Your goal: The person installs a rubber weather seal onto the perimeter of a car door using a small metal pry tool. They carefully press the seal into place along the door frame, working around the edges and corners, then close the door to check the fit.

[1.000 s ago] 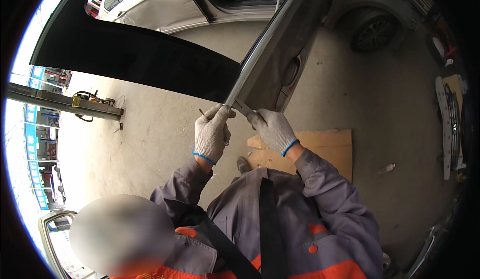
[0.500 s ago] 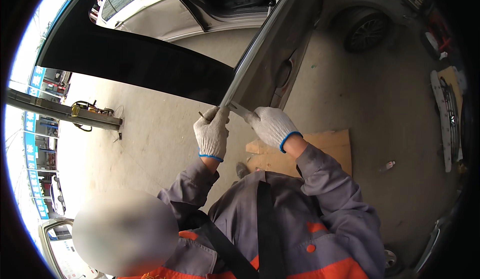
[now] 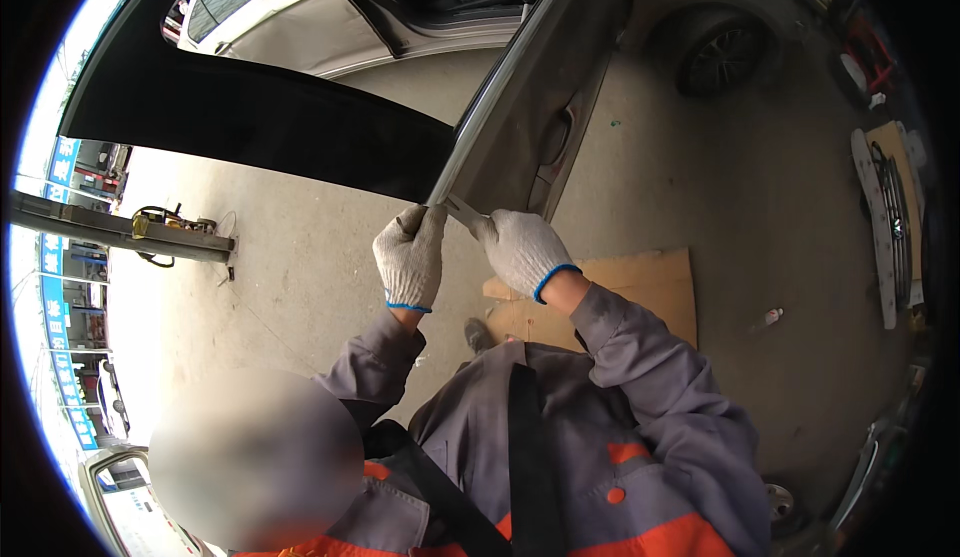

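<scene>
An opened grey car door (image 3: 515,147) stands in front of me, with a pale trim strip (image 3: 468,152) along its window line and a dark window frame (image 3: 270,122) reaching left. My left hand (image 3: 410,259), in a white knitted glove, is closed at the near end of that strip. A dark patch shows by its thumb; what the fingers grip is hidden. My gloved right hand (image 3: 525,252) is closed on a flat grey strip-like tool (image 3: 462,210), whose tip reaches the door's corner beside the left fingers.
Flattened cardboard (image 3: 640,287) lies on the floor below the right hand. Beyond the door are the car's open side (image 3: 440,37) and a wheel (image 3: 722,60). A post base with yellow fittings (image 3: 180,237) is at left; a grille part (image 3: 888,227) leans at right.
The whole view has shifted slightly, moving the scene left in the picture. Both hands stay at the door corner; a thin dark piece that stuck out by the left thumb shows less now.
</scene>
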`<control>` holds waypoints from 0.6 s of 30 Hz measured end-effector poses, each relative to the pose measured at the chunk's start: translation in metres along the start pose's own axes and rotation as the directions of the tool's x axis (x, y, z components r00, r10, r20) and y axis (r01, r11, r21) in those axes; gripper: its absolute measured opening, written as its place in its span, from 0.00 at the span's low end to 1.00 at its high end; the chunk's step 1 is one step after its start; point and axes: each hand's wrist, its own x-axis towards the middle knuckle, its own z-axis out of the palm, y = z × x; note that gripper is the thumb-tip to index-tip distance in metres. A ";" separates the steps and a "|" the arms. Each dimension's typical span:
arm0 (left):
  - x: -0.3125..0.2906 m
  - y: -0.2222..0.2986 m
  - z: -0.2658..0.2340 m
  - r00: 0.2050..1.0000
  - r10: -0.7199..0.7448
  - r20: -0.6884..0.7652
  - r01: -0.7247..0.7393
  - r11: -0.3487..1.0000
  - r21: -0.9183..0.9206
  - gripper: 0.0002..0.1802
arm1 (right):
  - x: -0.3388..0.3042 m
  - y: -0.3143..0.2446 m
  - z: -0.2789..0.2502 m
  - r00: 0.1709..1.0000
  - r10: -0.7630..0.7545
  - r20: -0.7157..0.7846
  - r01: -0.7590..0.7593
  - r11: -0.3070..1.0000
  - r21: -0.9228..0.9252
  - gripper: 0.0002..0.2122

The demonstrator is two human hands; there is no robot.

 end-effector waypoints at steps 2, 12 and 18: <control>0.002 -0.005 -0.001 0.999 0.047 -0.009 -0.047 0.998 0.049 0.16 | 0.002 -0.002 -0.002 0.999 -0.020 0.038 0.019 0.999 0.026 0.15; 0.004 -0.004 -0.002 0.988 0.155 -0.010 -0.152 0.976 0.159 0.16 | 0.001 -0.008 -0.006 0.999 0.030 0.012 -0.031 0.999 0.043 0.22; 0.005 0.002 -0.004 0.998 0.048 0.034 -0.052 0.993 0.102 0.16 | 0.003 0.000 0.005 0.998 -0.045 -0.045 0.050 0.992 0.112 0.21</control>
